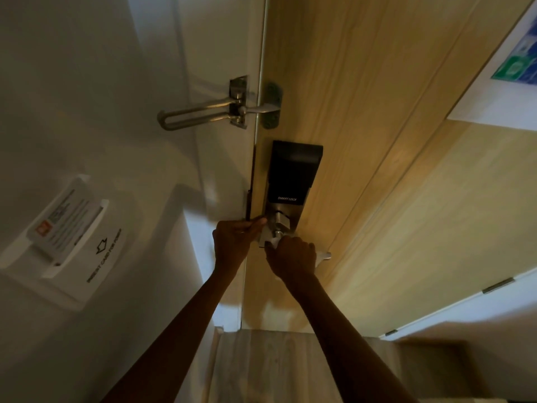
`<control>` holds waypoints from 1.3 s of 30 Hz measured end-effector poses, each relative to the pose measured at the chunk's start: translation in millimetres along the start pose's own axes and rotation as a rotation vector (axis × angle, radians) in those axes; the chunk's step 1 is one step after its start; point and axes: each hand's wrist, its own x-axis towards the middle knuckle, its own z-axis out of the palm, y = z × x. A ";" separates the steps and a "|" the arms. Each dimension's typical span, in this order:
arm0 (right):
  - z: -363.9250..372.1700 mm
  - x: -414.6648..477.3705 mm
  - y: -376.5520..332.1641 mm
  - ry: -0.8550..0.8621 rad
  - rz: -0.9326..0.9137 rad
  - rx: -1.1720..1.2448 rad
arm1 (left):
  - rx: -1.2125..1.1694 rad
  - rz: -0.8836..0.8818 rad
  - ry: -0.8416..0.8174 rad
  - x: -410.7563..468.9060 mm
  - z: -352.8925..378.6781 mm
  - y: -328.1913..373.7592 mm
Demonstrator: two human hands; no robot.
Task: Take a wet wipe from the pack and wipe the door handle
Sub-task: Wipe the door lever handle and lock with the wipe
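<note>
A metal lever door handle (325, 255) sticks out below a black smart lock (293, 170) on the wooden door (363, 141). My right hand (293, 258) is closed over the handle, pressing a white wet wipe (271, 242) against it; only a small corner of the wipe shows by the handle's stem. My left hand (234, 242) rests at the door's edge beside the lock plate, fingers curled, thumb touching the plate; whether it grips anything is hidden. The wipe pack is out of view.
A metal swing-bar latch (203, 112) bridges the door frame above the lock. A white key-card holder (66, 231) with a card in it is mounted on the left wall. Door hinges (498, 285) show at the right. Wooden floor (261, 367) lies below.
</note>
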 end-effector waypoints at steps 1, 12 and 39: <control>0.5 4.2 -3.9 -0.005 0.071 0.029 | -0.001 -0.009 -0.005 0.1 -0.3 -0.8; 7.9 2.3 -4.8 0.076 0.041 0.189 | 0.016 -0.006 -0.017 0.7 0.1 -2.4; -24.0 8.0 86.2 -0.255 -0.223 -0.083 | -0.144 -0.121 -0.015 -0.6 0.7 -3.2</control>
